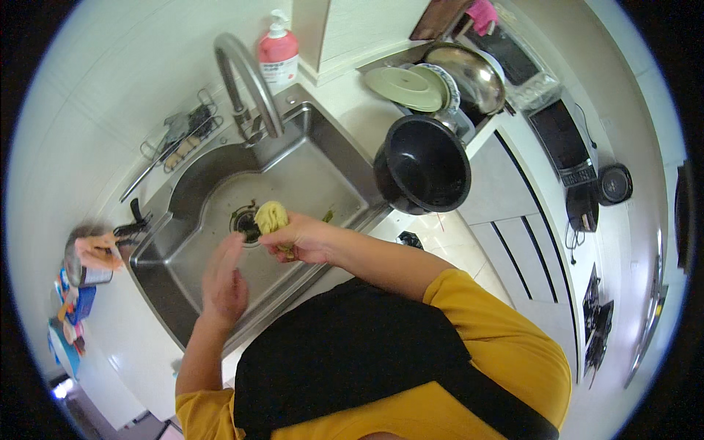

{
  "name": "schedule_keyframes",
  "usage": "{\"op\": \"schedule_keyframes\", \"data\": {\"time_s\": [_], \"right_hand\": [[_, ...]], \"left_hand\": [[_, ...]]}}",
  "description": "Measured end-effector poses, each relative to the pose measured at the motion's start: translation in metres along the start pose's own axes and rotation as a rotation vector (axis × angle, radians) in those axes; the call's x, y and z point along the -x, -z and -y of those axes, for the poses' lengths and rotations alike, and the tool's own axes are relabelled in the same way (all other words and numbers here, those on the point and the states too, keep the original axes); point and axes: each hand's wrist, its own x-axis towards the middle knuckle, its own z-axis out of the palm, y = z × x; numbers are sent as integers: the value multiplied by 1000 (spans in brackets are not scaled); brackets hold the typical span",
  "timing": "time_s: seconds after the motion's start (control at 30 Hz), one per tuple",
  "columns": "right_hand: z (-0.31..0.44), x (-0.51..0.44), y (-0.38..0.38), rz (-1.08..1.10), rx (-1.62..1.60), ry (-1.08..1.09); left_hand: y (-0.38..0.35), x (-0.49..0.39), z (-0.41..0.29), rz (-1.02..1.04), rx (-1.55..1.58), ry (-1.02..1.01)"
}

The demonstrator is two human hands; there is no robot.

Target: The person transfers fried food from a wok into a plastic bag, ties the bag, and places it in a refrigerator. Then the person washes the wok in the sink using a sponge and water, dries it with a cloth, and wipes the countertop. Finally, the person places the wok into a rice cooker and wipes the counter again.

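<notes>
Over a stainless steel sink, my right hand grips a bunched yellow-green cloth. The cloth bulges out above the fist, with a bit of it showing below. To the left, my left hand is raised over the basin, slightly blurred, its fingers extended and holding nothing. Its fingertips come near the dark drain, which is partly hidden by the cloth and my right hand. A green scrap lies on the basin floor. The curved metal faucet stands behind the basin, and no water is seen running.
A black pot sits tilted at the counter edge, right of the sink. Green plates and a steel bowl stand behind it. A pink pump bottle is by the faucet. A wire rack stands along the wall.
</notes>
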Motion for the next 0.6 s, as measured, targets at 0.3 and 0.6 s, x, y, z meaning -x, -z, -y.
{"op": "schedule_keyframes", "data": {"time_s": [0.3, 0.6], "right_hand": [[-20, -21, -38, 398, 291, -257], [-15, -36, -38, 313, 509, -238]], "left_hand": [[10, -26, 21, 154, -435, -524], [26, -49, 7, 457, -649, -455]]}}
